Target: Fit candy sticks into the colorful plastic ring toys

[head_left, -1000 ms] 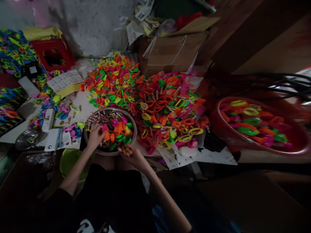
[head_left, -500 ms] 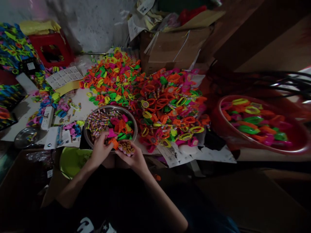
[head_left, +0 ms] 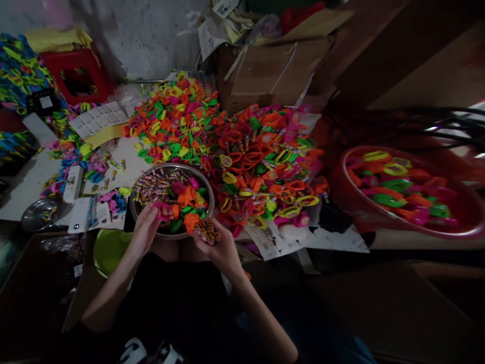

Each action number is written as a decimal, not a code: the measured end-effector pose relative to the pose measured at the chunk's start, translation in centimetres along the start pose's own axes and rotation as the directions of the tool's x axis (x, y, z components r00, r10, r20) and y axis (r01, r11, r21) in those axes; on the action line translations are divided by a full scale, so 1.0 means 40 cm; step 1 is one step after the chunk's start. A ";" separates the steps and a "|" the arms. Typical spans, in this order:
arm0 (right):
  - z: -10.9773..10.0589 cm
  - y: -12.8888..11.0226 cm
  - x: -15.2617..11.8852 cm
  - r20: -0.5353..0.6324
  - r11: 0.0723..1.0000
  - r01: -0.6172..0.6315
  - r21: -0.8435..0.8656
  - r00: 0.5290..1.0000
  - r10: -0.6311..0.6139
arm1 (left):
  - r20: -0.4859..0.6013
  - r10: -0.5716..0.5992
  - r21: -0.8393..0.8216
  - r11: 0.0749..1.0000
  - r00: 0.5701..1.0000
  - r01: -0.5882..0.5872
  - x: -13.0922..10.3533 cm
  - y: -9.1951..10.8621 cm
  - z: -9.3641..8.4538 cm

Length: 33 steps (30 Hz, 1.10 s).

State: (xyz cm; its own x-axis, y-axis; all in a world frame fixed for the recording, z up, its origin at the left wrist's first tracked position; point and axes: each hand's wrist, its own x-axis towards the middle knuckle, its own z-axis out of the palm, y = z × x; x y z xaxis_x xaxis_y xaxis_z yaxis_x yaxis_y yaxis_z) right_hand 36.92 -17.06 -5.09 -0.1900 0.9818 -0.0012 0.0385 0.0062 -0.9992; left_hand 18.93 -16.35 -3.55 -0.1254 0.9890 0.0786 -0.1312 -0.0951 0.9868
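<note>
one bundle (head_left: 208, 232) — in right hand (head_left: 224, 248)

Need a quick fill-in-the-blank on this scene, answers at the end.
The bunch of sticks is in the ____ hand.
The piece at the fingertips of the left hand is ____.
The stool stands to the ____ of the carton in this view.

Missing words: right; pink; left.

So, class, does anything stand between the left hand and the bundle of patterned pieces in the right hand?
Yes: an orange piece sits beside the bundle, on the side facing the left hand. That hand also holds a pink piece over the metal bowl.
</note>
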 end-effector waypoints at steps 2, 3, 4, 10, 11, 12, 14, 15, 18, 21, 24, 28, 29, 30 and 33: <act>0.005 0.002 -0.003 0.004 0.999 0.026 -0.021 1.000 -0.026 | -0.009 -0.018 -0.059 0.998 1.000 0.017 0.000 0.003 0.007; 0.008 0.004 -0.004 0.007 0.999 0.041 -0.031 0.999 -0.040 | -0.002 -0.017 -0.060 0.998 1.000 0.016 -0.001 0.003 0.010; 0.011 0.006 -0.006 0.009 0.998 0.053 -0.041 0.999 -0.053 | 0.006 -0.014 -0.049 0.999 1.000 0.014 -0.002 0.002 0.011; 0.018 0.011 -0.005 0.003 0.995 0.073 -0.066 0.997 -0.073 | 0.064 0.101 0.301 0.947 0.993 -0.115 -0.016 0.008 -0.002; 0.018 0.011 -0.003 0.002 0.996 0.068 -0.057 0.998 -0.068 | 0.096 0.148 0.402 0.899 0.984 -0.174 -0.020 0.014 -0.004; 0.018 0.011 -0.002 0.000 0.997 0.060 -0.044 0.998 -0.060 | 0.133 0.194 0.500 0.834 0.972 -0.234 -0.024 0.019 -0.005; 0.018 0.011 0.003 -0.007 0.999 0.029 -0.022 1.000 -0.029 | 0.211 0.259 0.648 0.685 0.943 -0.333 -0.032 0.026 -0.007; 0.017 0.010 0.005 -0.010 1.000 0.011 -0.014 1.000 -0.011 | 0.252 0.268 0.693 0.621 0.930 -0.367 -0.035 0.026 -0.007; 0.016 0.006 0.013 -0.003 1.000 -0.017 0.016 1.000 0.017 | 0.340 0.228 0.749 0.522 0.913 -0.409 -0.041 0.011 -0.012; 0.014 0.004 0.018 0.017 1.000 -0.019 0.023 1.000 0.019 | 0.363 0.184 0.701 0.592 0.914 -0.398 -0.044 -0.009 -0.019; 0.012 0.012 0.018 0.040 1.000 -0.007 -0.012 0.999 0.007 | 0.336 0.140 0.617 0.715 0.932 -0.329 -0.051 -0.018 -0.021; 0.014 0.033 0.014 0.050 0.995 0.045 -0.091 0.998 -0.041 | 0.170 0.073 0.470 0.870 0.983 -0.146 -0.055 -0.029 -0.012; 0.015 0.037 0.012 0.055 0.991 0.063 -0.117 0.997 -0.057 | 0.123 0.033 0.413 0.907 0.992 -0.082 -0.054 -0.034 -0.008; 0.017 0.041 0.011 0.061 0.986 0.087 -0.146 0.995 -0.078 | 0.088 -0.010 0.363 0.932 0.996 -0.022 -0.052 -0.041 -0.005; 0.023 0.049 0.004 0.087 0.957 0.158 -0.245 0.986 -0.140 | 0.052 -0.099 0.310 0.947 0.994 0.078 -0.045 -0.058 0.006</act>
State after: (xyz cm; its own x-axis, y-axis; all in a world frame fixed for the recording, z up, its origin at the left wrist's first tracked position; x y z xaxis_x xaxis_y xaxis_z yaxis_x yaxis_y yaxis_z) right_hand 36.08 -17.05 -7.07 -0.2779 0.9510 0.1356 0.2471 0.2072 -0.9466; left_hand 19.70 -17.88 -5.94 -0.0604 0.9981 -0.0124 0.1709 0.0226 0.9850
